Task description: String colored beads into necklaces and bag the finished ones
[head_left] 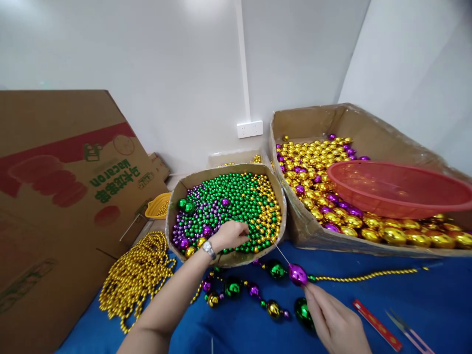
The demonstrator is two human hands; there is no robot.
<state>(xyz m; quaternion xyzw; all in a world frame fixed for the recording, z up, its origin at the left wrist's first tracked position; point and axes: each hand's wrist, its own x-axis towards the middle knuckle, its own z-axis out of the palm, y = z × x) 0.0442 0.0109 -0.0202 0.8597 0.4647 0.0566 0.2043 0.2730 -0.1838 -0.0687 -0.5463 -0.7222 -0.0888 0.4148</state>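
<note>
My left hand (233,235) reaches over the front of a box (170,236) of small green, purple and gold beads (236,196). Its fingers are closed, and whatever they pinch is hidden. Lower right, my right hand (332,314) grips a large shiny purple bead (297,274) between thumb and fingers. A thin needle (282,253) sticks out of that bead toward the box. Beside the bead hang a small green bead (311,279) and a strand of gold beads (365,277). A large green bead (303,312) lies against the right hand.
Gold bead strands (136,275) pile up by a big carton (55,206) on the left. A larger box (313,238) with gold and purple beads holds a red basin (398,189). Pink-handled snips (409,332) and a red strip (376,324) lie on the blue cloth (435,295).
</note>
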